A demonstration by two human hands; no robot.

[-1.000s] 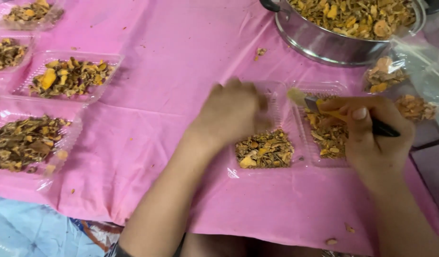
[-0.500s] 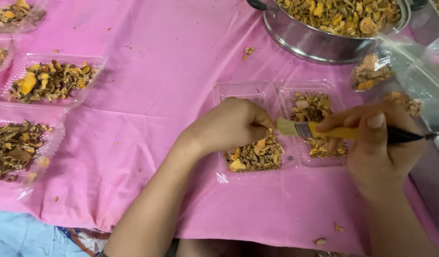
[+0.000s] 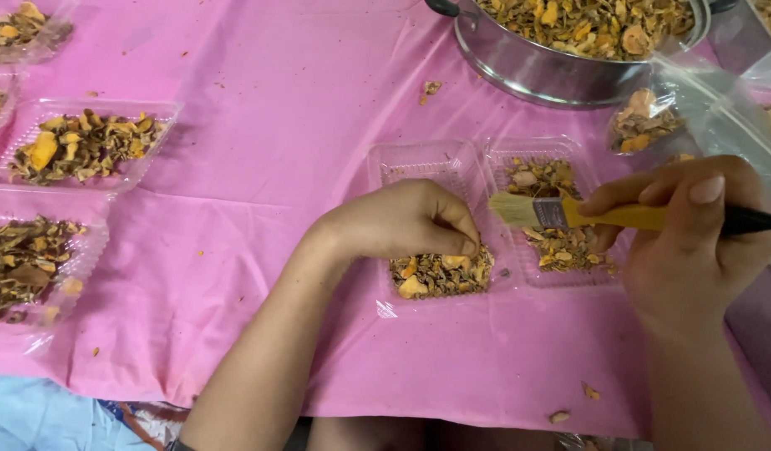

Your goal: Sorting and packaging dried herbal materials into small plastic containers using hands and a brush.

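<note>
So the person is working over an open clear plastic clamshell box [image 3: 436, 167] sitting on a pink tablecloth [image 3: 260, 150], both halves holding dried brown and orange chips [image 3: 440, 274]. Their left hand [image 3: 402, 219] is curled down into the left half, fingertips pinched together right at the chips, though I can't tell if there's actually a piece caught between them. The right hand [image 3: 694, 230] is wrapped around a small paintbrush [image 3: 619, 215] with a yellow handle and pale bristles, held flat so the bristles hang over the right half of the box, near the left hand. Behind the box there's a big metal pot [image 3: 536, 67] heaped with the same chips, and just beside it a clear plastic bag [image 3: 703, 108]. Off to the left are more filled plastic trays [image 3: 85, 146], well apart from the hands.
</note>
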